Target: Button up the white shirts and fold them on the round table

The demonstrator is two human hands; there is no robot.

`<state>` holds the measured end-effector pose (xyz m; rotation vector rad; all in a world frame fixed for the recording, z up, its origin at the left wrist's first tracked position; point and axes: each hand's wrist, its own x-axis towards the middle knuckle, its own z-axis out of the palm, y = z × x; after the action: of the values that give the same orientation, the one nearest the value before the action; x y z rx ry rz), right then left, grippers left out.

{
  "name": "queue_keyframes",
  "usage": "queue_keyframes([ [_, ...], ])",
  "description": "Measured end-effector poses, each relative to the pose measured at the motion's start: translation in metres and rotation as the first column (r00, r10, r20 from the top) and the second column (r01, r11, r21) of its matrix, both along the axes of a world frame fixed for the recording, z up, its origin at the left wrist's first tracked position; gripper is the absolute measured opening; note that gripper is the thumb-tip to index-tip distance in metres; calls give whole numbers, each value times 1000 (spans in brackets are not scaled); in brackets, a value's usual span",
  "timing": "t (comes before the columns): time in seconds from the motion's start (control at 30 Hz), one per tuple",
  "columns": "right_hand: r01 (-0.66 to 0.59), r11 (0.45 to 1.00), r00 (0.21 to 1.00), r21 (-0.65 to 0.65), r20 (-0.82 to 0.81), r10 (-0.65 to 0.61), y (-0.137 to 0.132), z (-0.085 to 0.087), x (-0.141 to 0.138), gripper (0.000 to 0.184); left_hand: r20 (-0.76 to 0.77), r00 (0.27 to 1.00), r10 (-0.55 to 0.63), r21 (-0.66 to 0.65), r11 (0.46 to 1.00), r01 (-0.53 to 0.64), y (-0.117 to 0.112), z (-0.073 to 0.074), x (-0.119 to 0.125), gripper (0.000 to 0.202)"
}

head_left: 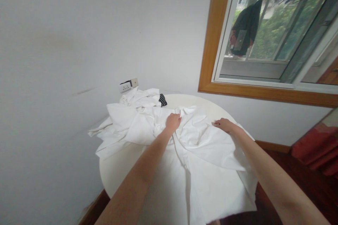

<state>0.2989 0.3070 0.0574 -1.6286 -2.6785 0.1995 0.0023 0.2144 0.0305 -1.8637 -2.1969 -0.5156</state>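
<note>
Two hands: left hand [173,121] fingers clench white cloth [206,147], tips hidden; right hand [224,124] flat.

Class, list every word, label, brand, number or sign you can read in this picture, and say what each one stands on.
No text can be read.
Wall socket: too small to show any marking.
Pale patch on the dark jacket hanging outside the window: too blurred to read.
White garment: no print shows.
</note>
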Motion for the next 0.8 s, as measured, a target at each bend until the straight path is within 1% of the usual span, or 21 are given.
queue_keyframes([
  [0.07,-53,998,997,-45,51,55,2,-3,-1,32,8,997,-73,-12,997,73,-5,-10,-3,38],
  [0.13,-103,992,991,-77,82,109,5,-5,-1,32,53,990,-134,-21,991,136,-6,-16,-6,43],
  [0.2,-116,991,991,-66,62,120,9,-4,2,30,101,980,-170,-48,983,175,-7,-20,-11,45],
  [0.23,-102,994,994,-44,40,104,11,-2,5,30,108,979,-173,-65,981,180,-8,-21,-14,46],
  [0.27,-71,997,997,-12,16,71,15,1,9,30,102,981,-162,-81,982,171,-9,-22,-17,46],
  [0.33,31,997,999,76,-12,-31,23,11,22,32,66,992,-105,-92,990,111,-12,-25,-23,45],
  [0.4,162,973,987,164,-14,-161,34,22,40,35,37,999,-38,-89,995,42,-16,-29,-26,45],
  [0.43,240,949,970,205,-14,-242,39,28,51,36,28,1000,-14,-85,996,16,-18,-31,-27,45],
  [0.5,384,879,919,283,-25,-393,49,36,73,38,16,1000,16,-76,997,-15,-21,-33,-26,46],
  [0.53,437,843,892,314,-32,-451,53,38,82,38,12,1000,26,-69,997,-25,-23,-34,-25,46],
  [0.6,487,788,859,376,-47,-509,57,38,97,37,1,999,45,-44,998,-45,-25,-34,-23,47],
  [0.67,466,763,865,448,-53,-498,56,35,99,35,-13,998,54,-20,998,-55,-26,-34,-21,47],
  [0.7,428,769,885,475,-46,-464,53,33,95,35,-21,998,57,-12,998,-57,-26,-34,-20,47],
  [0.73,373,790,911,487,-33,-410,50,30,87,34,-28,998,57,-7,998,-57,-27,-34,-20,46],
  [0.77,300,828,942,474,-12,-335,45,27,75,34,-33,998,55,-6,998,-56,-27,-34,-20,46],
  [0.8,217,875,970,434,4,-243,39,23,60,34,-36,998,56,-5,998,-56,-27,-34,-20,45],
])
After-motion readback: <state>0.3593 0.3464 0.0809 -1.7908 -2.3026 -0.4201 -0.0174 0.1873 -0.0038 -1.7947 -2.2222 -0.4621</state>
